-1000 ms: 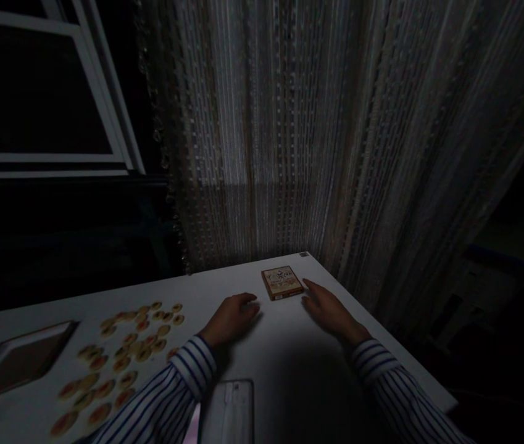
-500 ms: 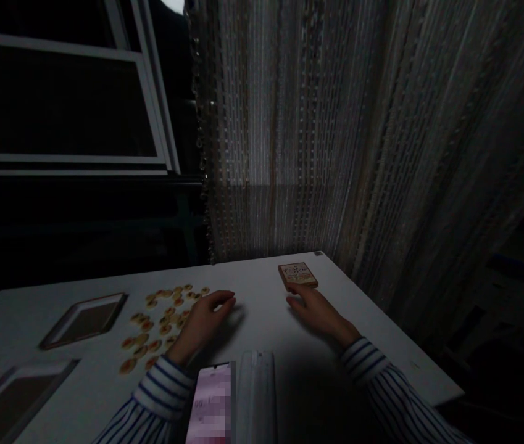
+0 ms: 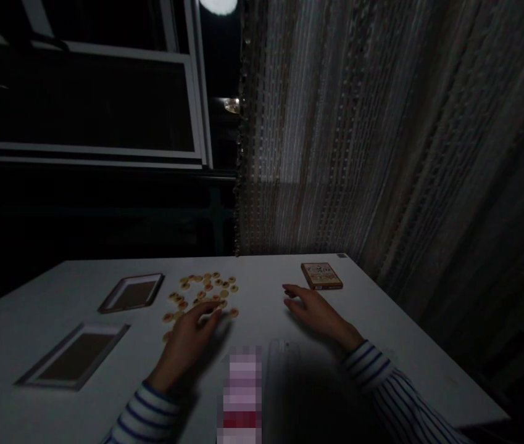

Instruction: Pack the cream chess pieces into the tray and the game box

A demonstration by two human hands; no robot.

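Note:
My left hand (image 3: 188,338) is over the near edge of a scatter of round, pale game discs with red or dark marks (image 3: 208,287). Its thumb and fingers are bent but apart, and one disc lies close to the fingertips. Another disc (image 3: 234,312) sits just right of that hand. My right hand (image 3: 317,316) hovers over the white table (image 3: 262,277), thumb and fingers apart, with nothing visible in it. Beyond it, not touching, lies a flat brown box with a printed lid (image 3: 321,275). The dim light hides fine detail.
Two shallow trays, one farther (image 3: 132,292) and one nearer (image 3: 73,357), lie at the left. A phone (image 3: 243,394), partly pixelated, and a long pale object (image 3: 284,364) are at the front. Behind the table hangs a string curtain (image 3: 299,154), beside a window (image 3: 199,111).
The view has turned left, bringing more of the trays into sight. My left hand has shifted left over the discs. My right hand has drawn away from the box.

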